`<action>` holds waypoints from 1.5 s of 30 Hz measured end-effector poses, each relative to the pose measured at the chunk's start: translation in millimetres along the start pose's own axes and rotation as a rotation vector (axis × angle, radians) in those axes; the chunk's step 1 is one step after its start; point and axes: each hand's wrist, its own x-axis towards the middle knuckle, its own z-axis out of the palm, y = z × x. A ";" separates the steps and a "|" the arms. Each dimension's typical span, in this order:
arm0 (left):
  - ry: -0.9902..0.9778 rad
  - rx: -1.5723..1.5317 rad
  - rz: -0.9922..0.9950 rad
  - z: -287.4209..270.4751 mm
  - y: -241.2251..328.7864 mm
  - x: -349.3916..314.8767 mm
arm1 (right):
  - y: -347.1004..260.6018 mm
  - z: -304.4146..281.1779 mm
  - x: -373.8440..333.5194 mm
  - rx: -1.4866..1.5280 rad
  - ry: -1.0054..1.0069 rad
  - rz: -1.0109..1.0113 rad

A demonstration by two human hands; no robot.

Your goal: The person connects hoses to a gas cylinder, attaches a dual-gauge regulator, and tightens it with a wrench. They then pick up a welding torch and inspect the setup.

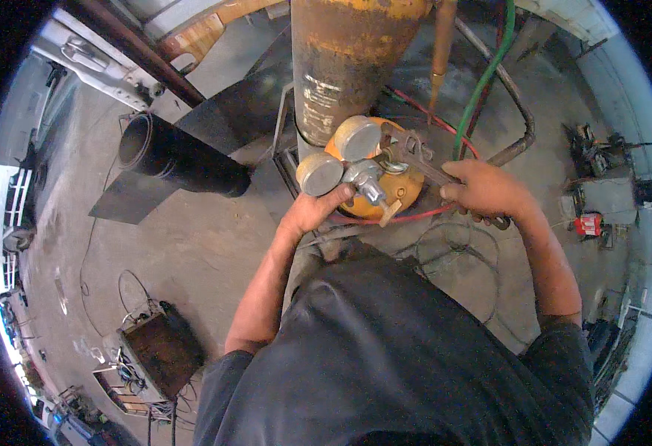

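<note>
Head view: a regulator (pixel 363 175) with two round gauges (pixel 339 154) is seen mounted on top of an orange gas cylinder (pixel 400 195), just in front of a taller rusty cylinder (pixel 344 63). The left hand (pixel 312 210) is set under the regulator, fingers curled against its body below the nearer gauge. The right hand (pixel 487 192) is clamped around the handle of a wrench (pixel 424 165), whose head sits on the fitting at the regulator, right of the gauges. The wrench is judged heavy, stiff steel; best held far out on the handle. The gauges are judged fragile; the metal body is the safer hold. Red hose (pixel 408 217) and green hose (pixel 489 70) are routed past the orange cylinder. Cylinder contents cannot be seen. Left of the cylinders, a black pipe (pixel 181 160) lies on the floor (pixel 185 245).
</note>
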 end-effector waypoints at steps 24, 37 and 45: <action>-0.296 -0.685 -0.291 -45.2 -55.3 24.6 | 42.3 118.2 -6.8 0.291 0.411 -0.095; -0.613 -0.205 0.313 -17.2 -57.6 104.0 | 45.6 134.0 -2.8 0.310 0.442 -0.045; -0.450 -0.098 0.113 -19.6 -47.1 88.0 | 16.8 111.2 -8.7 0.312 0.425 0.033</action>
